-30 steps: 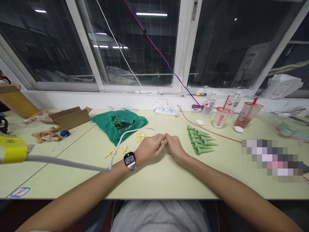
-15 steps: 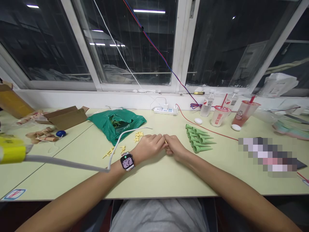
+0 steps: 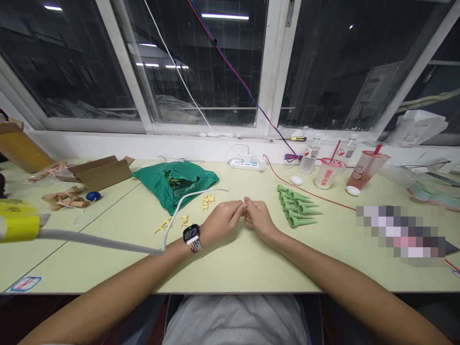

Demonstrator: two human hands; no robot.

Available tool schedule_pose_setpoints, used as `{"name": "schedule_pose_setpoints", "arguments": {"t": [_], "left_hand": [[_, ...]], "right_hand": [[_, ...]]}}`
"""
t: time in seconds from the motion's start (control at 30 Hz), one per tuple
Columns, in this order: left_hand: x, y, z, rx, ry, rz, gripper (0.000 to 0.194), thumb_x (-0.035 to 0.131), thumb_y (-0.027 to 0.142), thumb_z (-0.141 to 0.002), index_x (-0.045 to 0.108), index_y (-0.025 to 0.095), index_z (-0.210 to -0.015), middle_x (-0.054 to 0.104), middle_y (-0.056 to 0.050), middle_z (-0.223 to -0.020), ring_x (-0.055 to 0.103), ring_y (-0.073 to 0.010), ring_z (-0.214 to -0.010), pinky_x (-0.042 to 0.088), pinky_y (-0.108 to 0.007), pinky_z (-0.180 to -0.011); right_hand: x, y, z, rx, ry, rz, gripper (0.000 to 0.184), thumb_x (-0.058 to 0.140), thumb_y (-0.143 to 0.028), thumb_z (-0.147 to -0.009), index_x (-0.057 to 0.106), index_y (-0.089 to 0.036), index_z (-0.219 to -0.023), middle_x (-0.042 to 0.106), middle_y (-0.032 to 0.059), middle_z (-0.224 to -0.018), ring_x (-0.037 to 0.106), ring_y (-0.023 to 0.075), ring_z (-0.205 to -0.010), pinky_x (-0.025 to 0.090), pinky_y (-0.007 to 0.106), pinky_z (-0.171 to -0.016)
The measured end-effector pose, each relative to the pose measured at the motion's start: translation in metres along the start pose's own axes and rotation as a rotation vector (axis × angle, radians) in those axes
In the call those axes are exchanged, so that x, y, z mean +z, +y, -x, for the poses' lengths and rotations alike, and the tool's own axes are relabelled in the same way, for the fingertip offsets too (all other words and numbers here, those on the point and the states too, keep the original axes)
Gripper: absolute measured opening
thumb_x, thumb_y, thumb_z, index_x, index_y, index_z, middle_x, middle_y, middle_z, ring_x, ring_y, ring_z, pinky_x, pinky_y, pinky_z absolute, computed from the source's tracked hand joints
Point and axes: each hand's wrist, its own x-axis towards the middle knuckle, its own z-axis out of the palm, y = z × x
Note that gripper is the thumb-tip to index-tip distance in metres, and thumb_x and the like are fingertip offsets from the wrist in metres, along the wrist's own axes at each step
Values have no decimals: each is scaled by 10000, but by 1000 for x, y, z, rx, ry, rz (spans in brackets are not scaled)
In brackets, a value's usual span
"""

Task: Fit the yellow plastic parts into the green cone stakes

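My left hand (image 3: 225, 216), with a dark watch (image 3: 191, 233) on its wrist, is closed in a pinch. Its fingertips meet those of my right hand (image 3: 259, 218), which is closed too, thumb and fingers curled together. Whatever they pinch is tiny and covered by the fingers. Small yellow plastic pieces lie left of my left hand: a far cluster (image 3: 206, 201), a near one (image 3: 184, 221) and some longer ones (image 3: 164, 224). To the right of my right hand, several green plastic cones (image 3: 300, 209) lie stacked in rows, their wide ends facing left.
Behind my left hand sits an open green plastic bag (image 3: 154, 179) with green things inside. A thick white cable (image 3: 108, 243) crosses above the table on the left. Drink cups (image 3: 328, 176), a bottle (image 3: 309, 158), a power strip (image 3: 246, 165) and a cardboard box (image 3: 102, 175) stand farther back.
A yellowish bit seen between my fingertips earlier is now hidden. My left wrist has turned, tilting the watch, and the fingers have shifted slightly. The cones and yellow pieces stay put.
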Motion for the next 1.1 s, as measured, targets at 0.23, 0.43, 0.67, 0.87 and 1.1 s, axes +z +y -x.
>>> {"name": "schedule_pose_setpoints", "arguments": {"t": [0.23, 0.43, 0.67, 0.87, 1.1], "left_hand": [[-6, 2, -7, -594, -344, 1158, 452, 546, 461, -1015, 528, 166, -673, 341, 68, -507, 260, -55, -382, 202, -204, -425], [-8, -6, -6, -778, -703, 1460, 396, 611, 324, -897, 418, 196, -575, 245, 74, -488, 194, -63, -396, 206, -201, -388], [4, 0, -6, -584, -227, 1064, 228, 591, 354, -938, 550, 174, -804, 502, 11, -671, 433, -104, -518, 347, -234, -510], [0, 2, 6, -44, 17, 90, 211, 437, 252, -1064, 639, 199, -1097, 673, -52, -962, 642, -195, -851, 473, -324, -771], [-1, -9, 6, 337, 139, -512, 184, 480, 181, -1064, 656, 194, -1115, 697, -66, -965, 655, -191, -803, 431, -312, -640]], "right_hand": [[-9, -13, 11, -524, -43, 466, 598, 403, -473, -1101, 556, -202, -590, 504, 2, -547, 468, 129, -541, 372, 285, -595], [-18, -10, 10, -926, -134, 783, 569, 348, -421, -1114, 480, -228, -595, 471, 7, -539, 401, 142, -526, 306, 316, -569], [-12, -3, 8, -353, -56, 385, 643, 405, -630, -1068, 544, -206, -604, 548, 6, -558, 488, 146, -551, 403, 286, -596], [-12, -4, -3, -91, 81, 169, 638, 573, -693, -928, 345, -251, -528, 300, -64, -461, 260, 92, -441, 223, 275, -457], [-4, -7, 0, 108, 17, -49, 618, 662, -580, -885, 267, -276, -520, 192, -112, -428, 180, 53, -366, 140, 238, -395]]}}
